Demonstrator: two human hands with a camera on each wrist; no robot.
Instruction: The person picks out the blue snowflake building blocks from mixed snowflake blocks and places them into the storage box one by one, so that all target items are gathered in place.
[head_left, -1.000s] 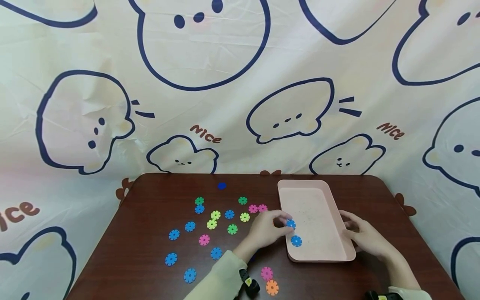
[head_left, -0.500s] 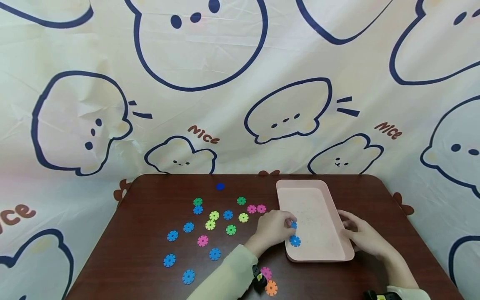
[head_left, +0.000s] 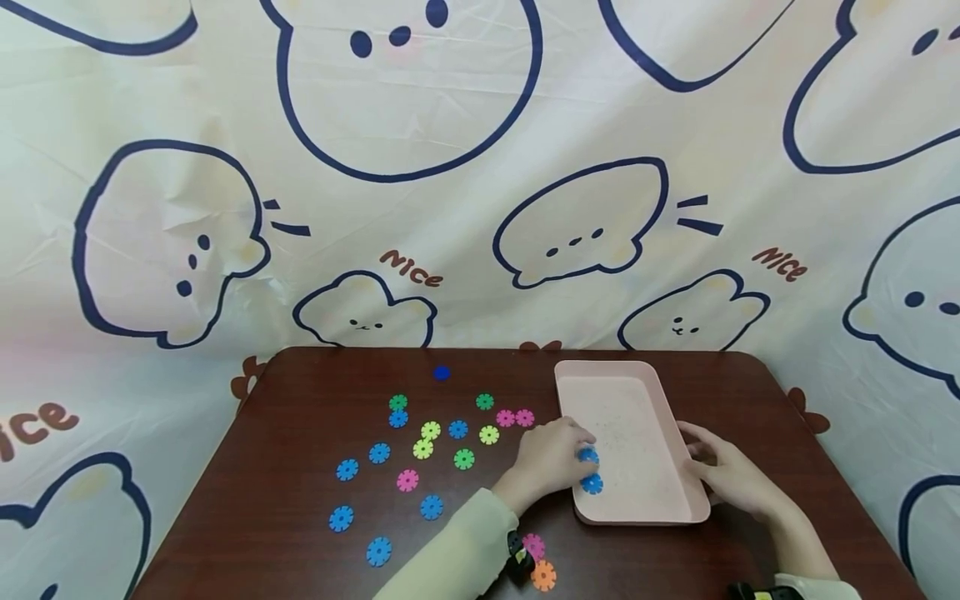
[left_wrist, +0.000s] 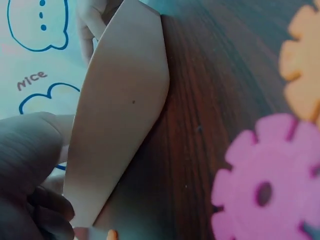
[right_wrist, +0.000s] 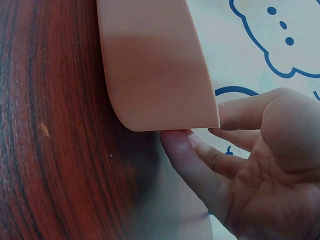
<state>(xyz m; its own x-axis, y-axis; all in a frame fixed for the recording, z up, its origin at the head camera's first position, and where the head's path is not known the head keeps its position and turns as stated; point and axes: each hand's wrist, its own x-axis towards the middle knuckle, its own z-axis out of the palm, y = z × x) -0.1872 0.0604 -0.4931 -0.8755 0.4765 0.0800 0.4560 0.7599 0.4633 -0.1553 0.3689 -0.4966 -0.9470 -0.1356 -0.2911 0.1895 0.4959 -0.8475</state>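
Note:
A shallow pale pink tray [head_left: 630, 408] stands on the right half of the dark wooden table. My left hand [head_left: 553, 454] reaches over its left rim, thumb and fingers about a blue notched disc [head_left: 588, 455]. Just nearer to me lies another blue disc [head_left: 592, 484], partly overlapped by the thumb. In the left wrist view, the tray's side wall [left_wrist: 120, 90] hides both discs from sight, with the curled left fingers [left_wrist: 50, 207] beside it. My right hand [head_left: 738, 473] holds the tray's right side, its fingertips at the rim and lower edge in the right wrist view.
Notched discs lie scattered left of the tray, among them pink [head_left: 407, 481], yellow [head_left: 423, 449], green [head_left: 464, 459] and blue ones [head_left: 379, 551]. An orange disc [head_left: 543, 575] and a pink disc [head_left: 534, 547] sit near my left wrist. A patterned curtain [head_left: 465, 208] hangs behind the table.
My left hand has shifted right, further over the tray rim. The blue disc at its fingers has come slightly right and nearer to the other blue disc. The right hand stays in place.

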